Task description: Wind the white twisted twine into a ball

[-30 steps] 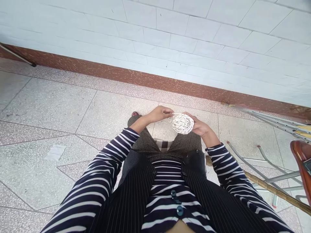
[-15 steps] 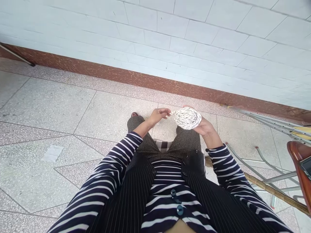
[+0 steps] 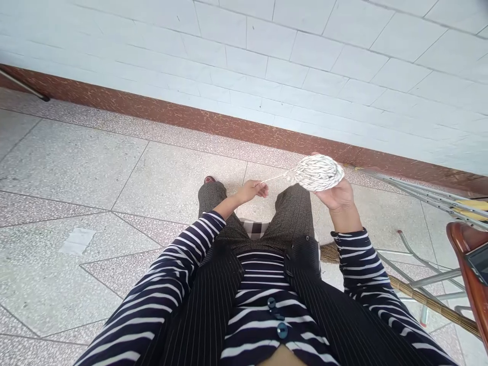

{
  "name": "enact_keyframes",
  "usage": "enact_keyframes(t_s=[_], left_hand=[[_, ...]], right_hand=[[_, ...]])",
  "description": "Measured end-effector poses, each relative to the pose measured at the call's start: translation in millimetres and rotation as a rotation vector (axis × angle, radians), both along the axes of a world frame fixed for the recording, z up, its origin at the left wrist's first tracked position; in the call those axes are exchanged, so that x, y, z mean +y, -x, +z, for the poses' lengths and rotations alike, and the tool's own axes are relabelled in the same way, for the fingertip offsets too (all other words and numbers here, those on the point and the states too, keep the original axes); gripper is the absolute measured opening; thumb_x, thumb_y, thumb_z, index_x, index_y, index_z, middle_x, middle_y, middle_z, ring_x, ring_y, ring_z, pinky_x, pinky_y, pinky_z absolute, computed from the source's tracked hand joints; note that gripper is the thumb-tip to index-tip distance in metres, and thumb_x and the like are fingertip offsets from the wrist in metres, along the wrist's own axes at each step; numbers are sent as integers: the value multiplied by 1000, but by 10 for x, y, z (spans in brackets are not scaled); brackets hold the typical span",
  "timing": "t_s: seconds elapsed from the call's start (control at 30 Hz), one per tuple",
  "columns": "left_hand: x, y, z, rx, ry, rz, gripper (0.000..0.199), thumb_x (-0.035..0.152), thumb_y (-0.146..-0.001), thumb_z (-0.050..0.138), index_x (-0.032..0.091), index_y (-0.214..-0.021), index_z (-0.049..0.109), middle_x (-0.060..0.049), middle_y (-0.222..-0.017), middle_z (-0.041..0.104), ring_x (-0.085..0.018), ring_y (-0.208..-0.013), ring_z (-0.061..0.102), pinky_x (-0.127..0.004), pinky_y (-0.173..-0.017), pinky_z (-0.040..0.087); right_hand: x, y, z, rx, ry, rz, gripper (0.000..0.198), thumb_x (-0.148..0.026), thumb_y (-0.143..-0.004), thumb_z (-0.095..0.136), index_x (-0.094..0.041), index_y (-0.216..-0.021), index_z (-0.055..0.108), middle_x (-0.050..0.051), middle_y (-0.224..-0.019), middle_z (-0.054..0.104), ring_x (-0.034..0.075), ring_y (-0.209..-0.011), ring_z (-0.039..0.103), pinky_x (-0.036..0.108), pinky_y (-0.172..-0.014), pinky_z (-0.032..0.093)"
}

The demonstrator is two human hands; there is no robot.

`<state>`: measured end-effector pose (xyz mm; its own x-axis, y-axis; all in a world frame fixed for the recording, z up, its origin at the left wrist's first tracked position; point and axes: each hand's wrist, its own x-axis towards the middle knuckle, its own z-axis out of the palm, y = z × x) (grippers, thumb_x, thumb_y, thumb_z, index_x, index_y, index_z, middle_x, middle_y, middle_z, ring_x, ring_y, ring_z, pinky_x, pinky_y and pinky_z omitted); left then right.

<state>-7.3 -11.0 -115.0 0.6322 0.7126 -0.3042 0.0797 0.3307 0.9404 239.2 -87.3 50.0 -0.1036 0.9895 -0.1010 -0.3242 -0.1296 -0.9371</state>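
A white braided, oval bundle of cord with dark flecks (image 3: pixel 319 173) rests against the palm of my right hand (image 3: pixel 337 194). My right fingers go round behind it and are mostly hidden; a fingertip shows above its top edge. From a knotted lump at its left end, a thin white cord (image 3: pixel 275 177) runs left to my left hand (image 3: pixel 253 190). My left thumb and fingers are pinched on that cord, which looks taut. Both hands are held out in front of my knees, above the floor.
A white tiled wall (image 3: pixel 282 66) with a red-brown base strip (image 3: pixel 183 115) stands ahead. On the right are folded metal legs (image 3: pixel 419 188), a brown wooden edge (image 3: pixel 463 244) with a dark flat device, and a straw broom (image 3: pixel 434 300). A paper scrap (image 3: pixel 78 241) lies on the floor at left.
My right hand has moved right and slightly up with the cord bundle. My left hand has dropped a little, and a longer stretch of cord now shows between the hands.
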Motion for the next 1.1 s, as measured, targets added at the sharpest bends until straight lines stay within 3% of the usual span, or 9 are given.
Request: enact_keyframes(t_s=[0.27, 0.33, 0.43, 0.6, 0.73, 0.8, 0.9, 1.0, 1.1], left_hand=[[195, 604, -293, 619, -40, 34, 28, 39, -91, 57, 17, -74, 63, -9, -71, 72, -18, -67, 67, -27, -61, 49], [219, 638, -328, 673, -63, 24, 25, 36, -89, 59, 17, -74, 64, -10, -73, 72, -20, -70, 67, -28, -64, 50], [245, 588, -319, 723, -144, 18, 18, 31, -85, 64, 16, -91, 71, -13, -97, 76, -26, -94, 70, -32, -82, 52], [225, 281, -23, 651, -344, -16, 58, 29, -81, 73, 20, -137, 61, -14, -138, 65, -32, -126, 61, -39, -106, 45], [179, -133, 478, 265, -529, 55, 63, 34, -86, 70, 21, -146, 53, -12, -146, 60, -29, -132, 56, -40, -112, 43], [174, -341, 719, 108, -594, 96, 55, 36, -87, 70, 18, -138, 61, -12, -140, 64, -29, -128, 59, -41, -110, 44], [161, -530, 930, 9, -608, 96, 29, 34, -88, 67, 14, -109, 74, -11, -111, 76, -28, -110, 66, -40, -101, 50], [89, -491, 919, 25, -560, 30, 31, 36, -94, 58, 14, -78, 73, -7, -86, 76, -22, -93, 69, -34, -92, 51], [-30, -293, 760, 81, -510, -17, 42, 40, -98, 50, 15, -70, 69, -6, -83, 74, -17, -84, 67, -29, -87, 49]], right_hand=[[-112, -286, 369, -52, -183, -193, 77, -72, -64, 73, -37, -131, 60, 8, -136, 61, 35, -148, 38, 61, -115, 42], [-131, -278, 468, -33, -224, -212, 69, -70, -67, 73, -39, -127, 62, 5, -139, 59, 34, -151, 33, 61, -115, 43], [-120, -214, 597, -48, -237, -218, 65, -66, -65, 76, -39, -123, 63, 4, -139, 59, 33, -151, 33, 60, -114, 45], [8, -4, 601, -62, -157, -61, 82, -54, -56, 82, -36, -132, 58, 7, -135, 62, 35, -140, 48, 56, -104, 54], [122, 186, 378, -58, -52, 68, 78, -33, -59, 77, -30, -134, 58, 8, -129, 66, 37, -132, 54, 53, -96, 58], [158, 261, 283, -63, -8, 105, 75, -26, -60, 73, -28, -134, 60, 7, -128, 67, 37, -128, 57, 52, -93, 60], [187, 305, 254, -53, 17, 129, 75, -23, -60, 69, -28, -134, 59, 7, -126, 68, 35, -120, 62, 48, -85, 62], [197, 240, 322, -61, 14, 100, 78, -18, -60, 67, -29, -137, 56, 6, -126, 68, 31, -110, 66, 42, -76, 63], [195, 121, 354, -87, 13, -10, 78, -16, -61, 67, -32, -136, 54, 5, -126, 66, 24, -97, 66, 35, -67, 62]])
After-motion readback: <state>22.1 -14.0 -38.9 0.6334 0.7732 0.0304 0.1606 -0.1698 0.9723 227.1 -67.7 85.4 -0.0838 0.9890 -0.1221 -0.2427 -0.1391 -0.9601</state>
